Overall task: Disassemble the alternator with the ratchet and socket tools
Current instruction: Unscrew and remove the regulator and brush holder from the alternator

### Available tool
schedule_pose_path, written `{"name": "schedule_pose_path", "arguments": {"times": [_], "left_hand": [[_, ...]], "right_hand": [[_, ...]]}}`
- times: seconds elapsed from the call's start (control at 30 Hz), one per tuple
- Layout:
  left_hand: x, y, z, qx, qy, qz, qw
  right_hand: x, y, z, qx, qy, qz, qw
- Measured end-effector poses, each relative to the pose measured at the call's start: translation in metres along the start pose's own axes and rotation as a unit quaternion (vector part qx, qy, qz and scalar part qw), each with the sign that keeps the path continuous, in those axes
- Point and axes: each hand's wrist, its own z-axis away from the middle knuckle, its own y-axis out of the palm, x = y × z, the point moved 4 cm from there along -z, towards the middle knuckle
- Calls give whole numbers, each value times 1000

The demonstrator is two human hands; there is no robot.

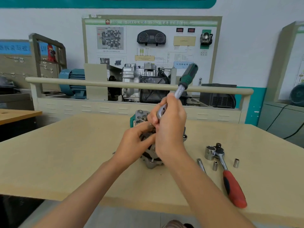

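Looking down past both forearms, we see a pale tan table whose near edge hangs over a grey floor. On its right side lie a red-handled ratchet with a large socket touching its head, two small sockets and, and a short extension bar.

At the table's middle stands the alternator, mostly hidden by the hands. The left hand curls its fingers against the alternator's upper part; we cannot tell what, if anything, its fingertips pinch. The right hand is wrapped firmly round the metal shank of a green-handled ratchet, whose head sits down at the alternator and whose handle tilts up and away to the right.

Beyond the table runs a beige rail over a louvred cabinet, and behind it sit a silver gearbox unit and a blue electric motor. On the far wall hangs a training board with an instrument cluster, wiring diagrams and a throttle body. A second wooden table stands at left.
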Motion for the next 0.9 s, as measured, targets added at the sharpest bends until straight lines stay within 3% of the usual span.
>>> {"name": "schedule_pose_path", "arguments": {"times": [0.1,0.33,0.57,0.9], "left_hand": [[2,1,-4,12,-23,14,1000],[8,2,-5,4,-79,56,995],[10,1,-3,-5,-80,47,996],[7,2,-2,-7,-53,48,997]], "right_hand": [[13,-1,-15,15,-9,1,1000],[0,-17,-32,-10,101,-38,994],[-8,-22,-32,-13,123,-63,990],[-6,-20,-32,7,113,14,993]]}}
